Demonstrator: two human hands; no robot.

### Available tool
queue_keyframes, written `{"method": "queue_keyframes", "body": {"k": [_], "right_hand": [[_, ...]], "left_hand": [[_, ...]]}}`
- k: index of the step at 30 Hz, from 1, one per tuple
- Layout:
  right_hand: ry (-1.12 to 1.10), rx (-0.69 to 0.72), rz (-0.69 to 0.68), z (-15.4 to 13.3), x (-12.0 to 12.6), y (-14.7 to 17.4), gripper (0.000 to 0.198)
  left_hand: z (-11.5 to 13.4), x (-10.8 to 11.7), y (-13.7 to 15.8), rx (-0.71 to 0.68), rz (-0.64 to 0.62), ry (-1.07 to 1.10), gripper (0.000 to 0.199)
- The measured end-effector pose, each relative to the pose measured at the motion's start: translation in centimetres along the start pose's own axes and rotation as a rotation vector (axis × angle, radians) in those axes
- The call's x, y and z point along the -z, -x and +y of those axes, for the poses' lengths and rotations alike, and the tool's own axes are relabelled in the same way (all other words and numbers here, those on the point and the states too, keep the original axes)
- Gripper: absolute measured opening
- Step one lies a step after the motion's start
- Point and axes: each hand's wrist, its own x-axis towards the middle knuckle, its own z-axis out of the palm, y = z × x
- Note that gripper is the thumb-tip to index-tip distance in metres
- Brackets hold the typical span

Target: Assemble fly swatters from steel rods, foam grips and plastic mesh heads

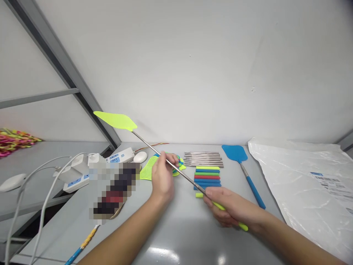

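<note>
A telescopic fly swatter with a yellow-green head (117, 120) is held slanting across the table, its steel rod drawn out long. My right hand (228, 206) is closed round its yellow-green handle. Higher up, my left hand (164, 176) has its fingers curled about the rod. Beyond the left hand lie swatter heads (146, 171), green and blue, partly hidden by it. Several bare steel rods (204, 159) lie side by side at the back. In front of them is a row of coloured handle grips (207, 176), partly covered by the held swatter.
To the right lie a blue fly swatter (235, 152) and a large white plastic bag (298, 184) with a label. At left are power strips (121, 154) with plugs and white cables, a round white device (140, 157) and a blurred-out object (117, 191). A wall stands behind.
</note>
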Motion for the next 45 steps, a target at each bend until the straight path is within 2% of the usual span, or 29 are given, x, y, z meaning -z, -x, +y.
{"method": "queue_keyframes", "body": {"k": [3, 6, 10, 13, 15, 19, 22, 27, 34, 41, 45], "right_hand": [[0.016, -0.018, -0.006, 0.2, 0.0, 0.1, 0.042], [0.028, -0.03, 0.013, 0.3, 0.2, 0.0, 0.041], [-0.01, -0.015, 0.052, 0.5, 0.6, -0.2, 0.04], [-0.016, 0.033, -0.001, 0.8, 0.9, -0.4, 0.047], [-0.005, 0.052, -0.024, 0.9, 0.9, -0.5, 0.051], [0.002, 0.097, 0.027, 0.6, 0.5, -0.3, 0.04], [0.024, 0.124, 0.021, 0.4, -0.1, -0.2, 0.043], [-0.027, 0.124, 0.008, 0.6, -0.5, -0.5, 0.042], [0.038, 0.069, 0.024, -0.2, -0.5, -0.2, 0.043], [0.081, 0.093, -0.006, -0.4, -0.8, 0.3, 0.039], [0.126, 0.073, -0.006, -0.5, -0.6, 0.4, 0.036]], "left_hand": [[0.5, 0.3, -1.0, -0.049, 0.05, 0.021, 0.037], [0.1, 0.2, -0.1, -0.004, 0.02, 0.005, 0.038], [-1.0, -0.6, 3.2, 0.106, -0.162, -0.084, 0.041], [-1.2, -1.1, 5.1, 0.2, -0.304, -0.188, 0.045], [-1.1, -1.2, 5.6, 0.212, -0.347, -0.233, 0.044], [-0.5, -1.3, 5.6, 0.237, -0.454, -0.254, 0.043], [-0.2, -1.5, 6.0, 0.262, -0.516, -0.26, 0.043], [-0.4, -1.8, 6.1, 0.183, -0.38, -0.244, 0.043], [-0.2, -1.4, 3.7, 0.067, -0.214, -0.172, 0.041], [0.7, -0.8, 1.6, -0.025, -0.11, -0.057, 0.041], [0.3, -0.7, 1.6, -0.027, -0.037, -0.011, 0.041]]}}
